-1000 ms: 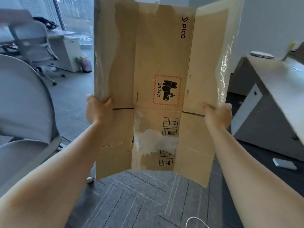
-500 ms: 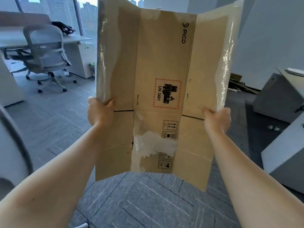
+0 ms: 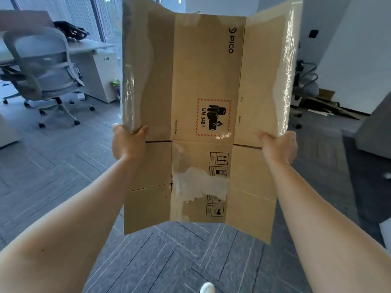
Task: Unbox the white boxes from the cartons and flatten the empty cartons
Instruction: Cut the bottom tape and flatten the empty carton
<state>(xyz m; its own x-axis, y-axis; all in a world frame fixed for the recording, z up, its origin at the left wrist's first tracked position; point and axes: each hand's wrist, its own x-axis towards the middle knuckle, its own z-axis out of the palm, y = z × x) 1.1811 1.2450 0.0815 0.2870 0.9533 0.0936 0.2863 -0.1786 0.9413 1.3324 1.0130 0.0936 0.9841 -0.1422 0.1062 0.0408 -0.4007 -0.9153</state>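
1. Head view: the flattened brown carton [image 3: 207,115] is held upright in the air above the grey floor [image 3: 53,176].
2. It bears a PICO logo, a UN 3481 label, glossy tape and a torn white patch.
3. The left hand [image 3: 127,142] grips its left edge, and the right hand [image 3: 279,146] grips its right edge.

floor: grey herringbone carpet tiles [image 3: 179,256] | left: grey mesh office chair [image 3: 42,68], white desk [image 3: 93,58], daylit tall windows [image 3: 84,15] | right: white wall [image 3: 357,49]

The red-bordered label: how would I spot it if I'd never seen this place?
Find the big flattened carton held up by both hands. On its middle panel, level with the left hand, is the hazard label. Only it has a red hatched border, reading UN 3481.
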